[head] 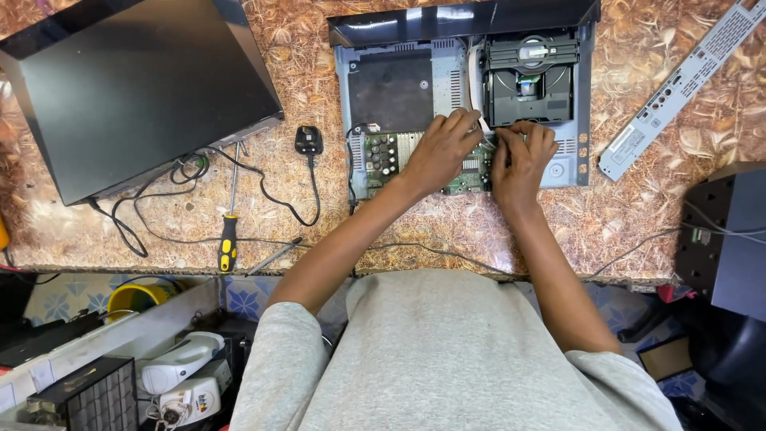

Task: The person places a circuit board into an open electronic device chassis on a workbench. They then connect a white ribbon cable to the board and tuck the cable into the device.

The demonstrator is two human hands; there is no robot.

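— Hands first: where are they in the head view?

— Both are down inside the opened disc player (467,104) on the counter (479,223). The left hand (439,152) lies over the green circuit board (391,156), fingers curled at the white ribbon cable (476,80); whether it pinches the cable I cannot tell. The right hand (523,160) presses just beside it, fingertips hidden, so its grip is unclear too.

— How far along does the work look?

— I'd judge it midway. The black top cover (136,88) is already off and lies well apart to the left, and the grey panel strip (686,80) lies to the right. The disc drive (531,76) remains seated in the chassis, and the board is still in place.

— Tools?

— A yellow-handled screwdriver (229,231) rests untouched near the power cord (279,199).
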